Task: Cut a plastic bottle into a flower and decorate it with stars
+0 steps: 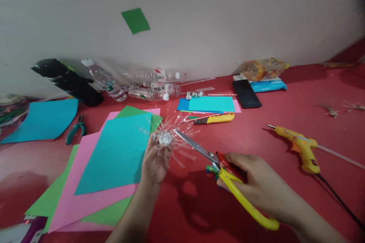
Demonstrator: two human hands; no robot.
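My left hand (156, 157) is closed around a cut plastic bottle top (165, 138), whose clear strips fan out on all sides like petals. Its white round middle faces up toward me. In my right hand (253, 182) is a pair of scissors (196, 146) with yellow and red handles. The blades look nearly closed, and their tips point at the strips beside the bottle top; whether they touch is unclear. Partly hidden under the right hand lie small green and blue paper pieces (211, 170) on the red table.
Coloured paper sheets (114, 159) lie at left, near pliers (76, 130) and a black bottle (68, 81). Plastic bottles (148, 93) rest by the wall. A box cutter (219, 118), phone (246, 93) and snack bag (265, 69) lie behind. At right is a corded glue gun (299, 146).
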